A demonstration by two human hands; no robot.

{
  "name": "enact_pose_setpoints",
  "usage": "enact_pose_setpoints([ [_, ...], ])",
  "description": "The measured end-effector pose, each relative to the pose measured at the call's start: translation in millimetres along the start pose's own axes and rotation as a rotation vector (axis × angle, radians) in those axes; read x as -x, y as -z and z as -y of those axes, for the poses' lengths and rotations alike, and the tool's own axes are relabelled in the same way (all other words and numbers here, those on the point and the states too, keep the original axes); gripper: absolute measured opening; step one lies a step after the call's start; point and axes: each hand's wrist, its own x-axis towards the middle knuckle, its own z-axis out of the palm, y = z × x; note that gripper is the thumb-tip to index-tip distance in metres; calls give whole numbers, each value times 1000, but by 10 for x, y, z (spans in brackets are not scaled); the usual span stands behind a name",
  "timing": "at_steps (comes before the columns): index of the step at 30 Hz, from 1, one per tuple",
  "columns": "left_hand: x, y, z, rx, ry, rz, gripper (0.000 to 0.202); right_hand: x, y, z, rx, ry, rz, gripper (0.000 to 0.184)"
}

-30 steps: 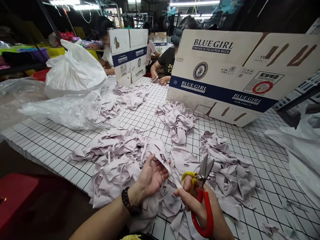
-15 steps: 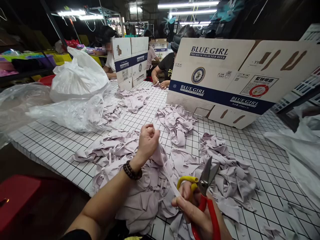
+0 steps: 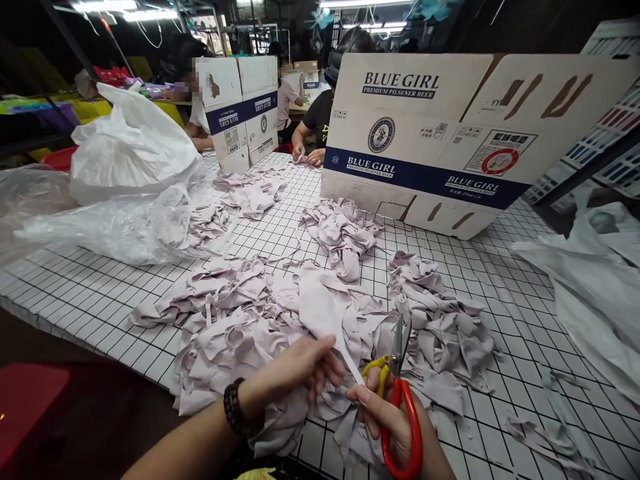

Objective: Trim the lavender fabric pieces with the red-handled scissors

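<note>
While curled shut around the red and yellow handles of the scissors [image 3: 399, 393], grips them with the right hand [image 3: 387, 417], blades nearly closed and pointing up, one fingertip touching the low end of the fabric strip [image 3: 327, 313]. Pinches that strip just left of the scissors with the left hand [image 3: 305, 367], fingers folded on it. Hangs over a heap of pale offcuts [image 3: 235, 333] on the gridded desk [image 3: 90, 287], left of and beyond the scissors. Likely risks: nicking left fingertips so near the blades; cutting crooked if the strip slackens; snagging loose offcuts beneath.
</note>
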Motion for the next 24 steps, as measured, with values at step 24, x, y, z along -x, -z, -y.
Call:
enact_pose_setpoints([
  [24,333,26,82,211,-394,-268,46,-826,-394,-68,368,443,127,24],
])
